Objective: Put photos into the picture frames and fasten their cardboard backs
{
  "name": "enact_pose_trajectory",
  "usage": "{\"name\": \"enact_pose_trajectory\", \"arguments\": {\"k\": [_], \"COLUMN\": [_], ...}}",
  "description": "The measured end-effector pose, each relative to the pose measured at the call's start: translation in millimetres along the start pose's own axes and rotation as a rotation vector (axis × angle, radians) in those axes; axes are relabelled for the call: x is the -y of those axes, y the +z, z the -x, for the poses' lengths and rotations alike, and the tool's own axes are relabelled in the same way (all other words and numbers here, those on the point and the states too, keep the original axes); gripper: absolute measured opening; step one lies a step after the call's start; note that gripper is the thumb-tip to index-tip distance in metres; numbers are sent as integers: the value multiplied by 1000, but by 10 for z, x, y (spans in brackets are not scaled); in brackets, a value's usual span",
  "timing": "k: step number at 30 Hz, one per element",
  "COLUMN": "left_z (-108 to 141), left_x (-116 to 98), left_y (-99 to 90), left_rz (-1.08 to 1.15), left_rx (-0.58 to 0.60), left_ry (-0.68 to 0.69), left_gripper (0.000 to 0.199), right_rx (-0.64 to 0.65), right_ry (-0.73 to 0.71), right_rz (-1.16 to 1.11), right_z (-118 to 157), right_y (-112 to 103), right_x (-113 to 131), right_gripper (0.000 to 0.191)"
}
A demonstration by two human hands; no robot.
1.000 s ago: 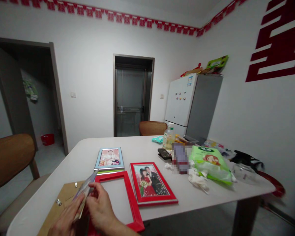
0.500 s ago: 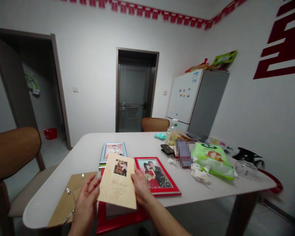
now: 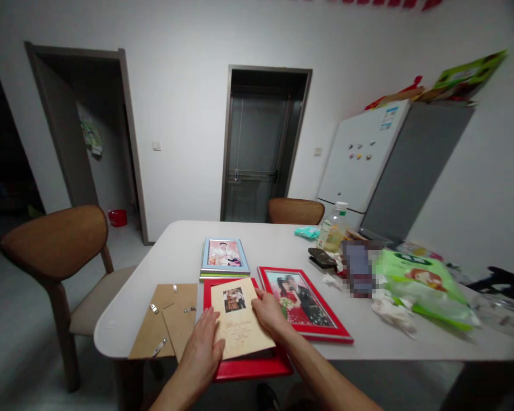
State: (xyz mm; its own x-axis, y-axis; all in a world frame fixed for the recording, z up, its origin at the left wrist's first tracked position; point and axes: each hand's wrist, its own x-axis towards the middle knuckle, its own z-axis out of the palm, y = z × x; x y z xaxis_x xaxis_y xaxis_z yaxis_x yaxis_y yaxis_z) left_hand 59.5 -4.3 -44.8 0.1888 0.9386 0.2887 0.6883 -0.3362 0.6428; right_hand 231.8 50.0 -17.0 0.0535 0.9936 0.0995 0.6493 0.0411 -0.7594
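A cream sheet with a small photo and print [image 3: 244, 328] lies over an empty-looking red frame [image 3: 257, 367] at the table's front edge. My left hand [image 3: 203, 345] rests at the sheet's left edge, fingers stretched out. My right hand [image 3: 269, 311] pinches the sheet's right edge. Right of it lies a red frame with a couple's photo [image 3: 304, 302]. Behind is a small stack of frames, a light blue one [image 3: 225, 255] on top. A brown backing board with metal clips [image 3: 148, 331] lies to the left.
On the table's right are a bottle [image 3: 332, 231], a black object [image 3: 322, 258], crumpled tissues [image 3: 394, 314] and a green package [image 3: 428, 285]. Chairs stand at the left [image 3: 64, 240] and far side [image 3: 296, 212].
The sheet has come down onto the red frame, with both hands moving along with it. My left fingers now lie flatter at its edge. The view has shifted left and down.
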Motion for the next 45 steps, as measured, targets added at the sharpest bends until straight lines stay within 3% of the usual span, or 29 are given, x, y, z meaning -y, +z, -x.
{"name": "enact_pose_trajectory", "arguments": {"k": [10, 15, 19, 21, 23, 27, 31, 37, 42, 45], "left_z": [-19, -40, 70, 179, 294, 439, 435, 340, 334, 327], "left_x": [-158, -197, -61, 125, 378, 918, 1262, 1244, 1185, 1131], "left_y": [-131, -118, -219, -356, -526, -790, -851, -898, -903, -946], "left_rz": [-133, -180, -174, -210, -288, -494, -486, -372, -430, -475], "left_rx": [184, 203, 131, 88, 84, 15, -76, -147, -91, -175], "left_ry": [-15, -2, 50, 79, 21, -147, -47, -17, 96, 229], "left_gripper": [48, 46, 49, 54, 63, 59, 43, 36, 49, 45], "right_rx": [-64, -94, -91, -68, -10, 126, 192, 242, 310, 285], "right_ry": [7, -52, -70, -144, -276, -494, -566, -447, -378, -335], "right_rz": [551, 659, 606, 520, 408, 275, 338, 246, 123, 16], "right_z": [72, 111, 144, 206, 302, 505, 576, 471, 386, 386], "right_y": [-20, 14, -9, 5, 81, 448, 863, 1024, 973, 812], "right_x": [17, -25, -13, 51, 168, 520, 821, 885, 875, 929], "right_gripper": [30, 28, 30, 32, 31, 31, 42, 60, 67, 68]}}
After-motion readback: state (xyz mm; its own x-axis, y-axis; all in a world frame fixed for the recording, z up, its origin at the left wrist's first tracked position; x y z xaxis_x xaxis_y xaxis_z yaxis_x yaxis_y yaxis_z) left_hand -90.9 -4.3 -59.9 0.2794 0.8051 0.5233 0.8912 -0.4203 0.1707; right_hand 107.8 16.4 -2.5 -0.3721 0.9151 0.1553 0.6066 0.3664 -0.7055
